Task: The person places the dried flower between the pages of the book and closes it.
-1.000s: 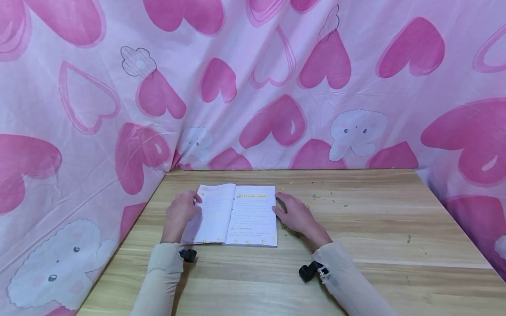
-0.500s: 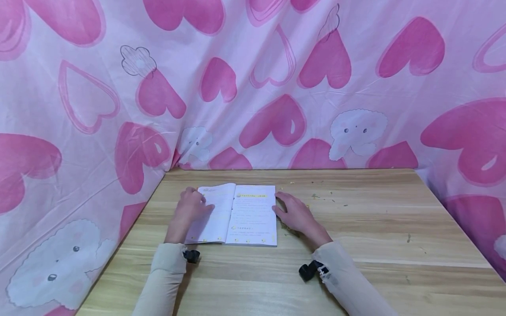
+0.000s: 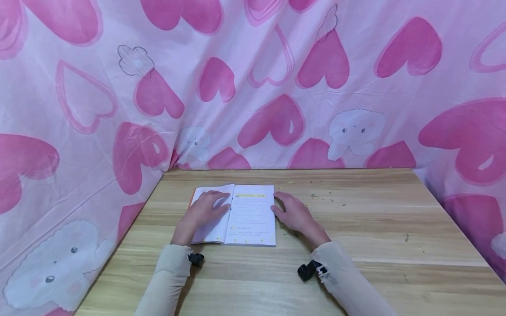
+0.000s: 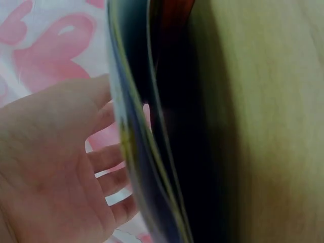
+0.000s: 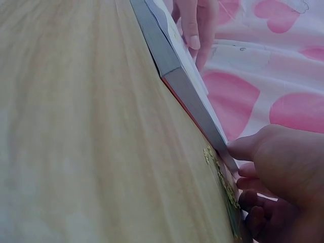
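Open book (image 3: 245,215) on table (image 3: 356,245), left hand (image 3: 205,210) flat on page, right hand (image 3: 294,215) relaxed at edge.

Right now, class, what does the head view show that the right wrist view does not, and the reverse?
Only the head view shows the open pages of the book, the whole wooden table, both sleeves and the left hand flat on the left page. Only the right wrist view shows the book's page edges side-on. Both show the right hand at the book's right edge and the heart-printed cloth.
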### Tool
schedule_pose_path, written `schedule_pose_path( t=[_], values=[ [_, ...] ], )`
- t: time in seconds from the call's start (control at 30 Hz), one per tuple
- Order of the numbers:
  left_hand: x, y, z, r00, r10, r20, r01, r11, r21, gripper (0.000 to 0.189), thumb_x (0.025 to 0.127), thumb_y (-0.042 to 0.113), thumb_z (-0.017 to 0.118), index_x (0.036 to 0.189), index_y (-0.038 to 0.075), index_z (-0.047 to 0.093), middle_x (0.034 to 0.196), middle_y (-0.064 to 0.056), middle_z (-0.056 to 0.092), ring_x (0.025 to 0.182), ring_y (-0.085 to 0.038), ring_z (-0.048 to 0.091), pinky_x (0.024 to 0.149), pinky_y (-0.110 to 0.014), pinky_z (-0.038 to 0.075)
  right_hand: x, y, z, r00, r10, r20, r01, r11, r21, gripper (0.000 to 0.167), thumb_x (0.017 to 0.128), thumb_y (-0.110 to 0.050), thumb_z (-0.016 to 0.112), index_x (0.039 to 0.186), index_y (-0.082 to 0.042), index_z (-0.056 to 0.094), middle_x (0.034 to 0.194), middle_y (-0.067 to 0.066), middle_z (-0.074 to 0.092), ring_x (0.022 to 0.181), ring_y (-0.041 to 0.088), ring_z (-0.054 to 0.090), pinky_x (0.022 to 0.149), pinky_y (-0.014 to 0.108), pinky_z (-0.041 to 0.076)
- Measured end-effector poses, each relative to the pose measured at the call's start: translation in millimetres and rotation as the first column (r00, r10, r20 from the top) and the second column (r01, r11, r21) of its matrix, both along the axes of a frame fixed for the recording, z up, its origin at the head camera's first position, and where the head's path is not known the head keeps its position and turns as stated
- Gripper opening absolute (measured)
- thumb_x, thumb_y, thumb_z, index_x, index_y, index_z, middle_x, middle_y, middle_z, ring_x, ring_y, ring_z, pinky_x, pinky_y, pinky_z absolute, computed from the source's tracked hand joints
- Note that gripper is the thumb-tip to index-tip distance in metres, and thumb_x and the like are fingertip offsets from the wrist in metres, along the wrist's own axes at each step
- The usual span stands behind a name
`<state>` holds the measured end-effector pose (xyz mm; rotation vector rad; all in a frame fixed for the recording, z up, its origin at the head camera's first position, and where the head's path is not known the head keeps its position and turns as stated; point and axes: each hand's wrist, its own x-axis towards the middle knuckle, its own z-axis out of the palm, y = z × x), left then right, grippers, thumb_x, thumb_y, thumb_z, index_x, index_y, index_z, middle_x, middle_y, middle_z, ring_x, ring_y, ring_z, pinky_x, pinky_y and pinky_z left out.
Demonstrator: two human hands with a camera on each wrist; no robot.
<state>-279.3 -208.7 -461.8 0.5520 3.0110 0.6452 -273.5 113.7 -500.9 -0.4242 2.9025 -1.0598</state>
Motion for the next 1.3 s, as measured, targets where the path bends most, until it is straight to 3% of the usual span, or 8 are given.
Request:
schedule_pose_path(
  t=[0.2, 0.4, 0.47, 0.6, 0.67, 0.73, 1.03, 1.3],
  values=[
    [1.4, -3.1, -0.1, 0.999, 0.027, 0.018, -0.027, 1.0, -0.003, 0.051, 0.105, 0.036, 0.071, 0.151, 0.013, 0.064, 0.155, -0.014, 0.064, 0.149, -0.039, 0.054, 0.126, -0.055, 0.04, -3.5, -5.2, -0.7, 1.0, -0.014, -0.003, 0.014, 0.999, -0.041, 0.055, 0.11, -0.034, 0.063, 0.158, -0.008, 0.054, 0.164, 0.013, 0.054, 0.157, 0.034, 0.046, 0.128, 0.055, 0.038],
    [2.0, -6.0, -1.5, 0.999, 0.04, 0.036, -0.04, 0.999, -0.008, 0.052, 0.106, 0.038, 0.07, 0.152, 0.015, 0.063, 0.155, -0.014, 0.063, 0.148, -0.04, 0.054, 0.125, -0.056, 0.04, -7.4, -6.0, 0.5, 0.997, -0.055, -0.059, 0.039, 0.972, -0.233, 0.041, 0.115, -0.021, 0.047, 0.148, -0.001, 0.062, 0.146, 0.018, 0.067, 0.144, 0.035, 0.059, 0.122, 0.054, 0.046],
    [1.8, -6.5, -2.2, 0.998, 0.045, 0.045, -0.045, 0.999, -0.011, 0.052, 0.106, 0.039, 0.069, 0.153, 0.017, 0.062, 0.155, -0.014, 0.063, 0.148, -0.04, 0.054, 0.125, -0.057, 0.04, -7.9, -5.4, 1.6, 0.993, -0.084, -0.084, 0.058, 0.959, -0.278, 0.038, 0.114, -0.018, 0.049, 0.144, 0.0, 0.065, 0.138, 0.017, 0.071, 0.131, 0.032, 0.067, 0.114, 0.053, 0.053],
    [1.0, -6.6, -3.2, 0.998, 0.041, 0.053, -0.041, 0.999, -0.005, 0.052, 0.106, 0.04, 0.068, 0.153, 0.018, 0.061, 0.155, -0.014, 0.063, 0.147, -0.04, 0.053, 0.124, -0.058, 0.04, -7.0, -1.8, 4.3, 0.984, -0.138, -0.115, 0.096, 0.944, -0.315, 0.033, 0.11, -0.013, 0.057, 0.138, -0.003, 0.07, 0.12, 0.012, 0.074, 0.088, 0.022, 0.069, 0.08, 0.041, 0.06],
    [0.3, -6.1, -3.9, 0.998, 0.033, 0.051, -0.033, 0.999, 0.0, 0.051, 0.106, 0.039, 0.068, 0.152, 0.017, 0.062, 0.155, -0.013, 0.063, 0.147, -0.04, 0.053, 0.124, -0.058, 0.04, -5.7, 0.7, 5.6, 0.982, -0.147, -0.122, 0.101, 0.943, -0.316, 0.031, 0.107, -0.012, 0.06, 0.136, -0.005, 0.072, 0.113, 0.01, 0.074, 0.074, 0.018, 0.062, 0.068, 0.034, 0.054],
    [-0.2, -5.5, -4.5, 0.999, 0.027, 0.047, -0.027, 1.0, -0.001, 0.051, 0.106, 0.039, 0.068, 0.152, 0.017, 0.062, 0.155, -0.013, 0.063, 0.147, -0.04, 0.053, 0.124, -0.058, 0.04, -3.4, 4.0, 6.7, 0.982, -0.147, -0.121, 0.104, 0.946, -0.306, 0.03, 0.106, -0.013, 0.063, 0.134, -0.007, 0.073, 0.108, 0.007, 0.073, 0.071, 0.015, 0.06, 0.064, 0.03, 0.051],
    [-1.6, -0.7, -2.9, 0.995, 0.061, 0.078, -0.06, 0.998, -0.024, 0.053, 0.106, 0.043, 0.069, 0.154, 0.022, 0.06, 0.157, -0.012, 0.06, 0.146, -0.04, 0.051, 0.122, -0.06, 0.042, 9.8, 29.7, 2.5, 0.992, -0.081, -0.1, 0.065, 0.986, -0.155, 0.025, 0.106, -0.016, 0.065, 0.126, -0.009, 0.076, 0.099, 0.001, 0.072, 0.083, 0.013, 0.062, 0.074, 0.029, 0.053],
    [-0.3, -0.5, -3.4, 0.994, 0.071, 0.079, -0.07, 0.997, -0.022, 0.053, 0.105, 0.043, 0.069, 0.153, 0.022, 0.06, 0.156, -0.013, 0.06, 0.145, -0.04, 0.052, 0.121, -0.06, 0.042, 20.6, 46.9, 0.1, 0.992, 0.026, -0.126, -0.033, 0.998, -0.057, 0.015, 0.104, -0.018, 0.071, 0.116, -0.012, 0.078, 0.091, -0.005, 0.071, 0.079, 0.009, 0.061, 0.073, 0.026, 0.054]
  ],
)
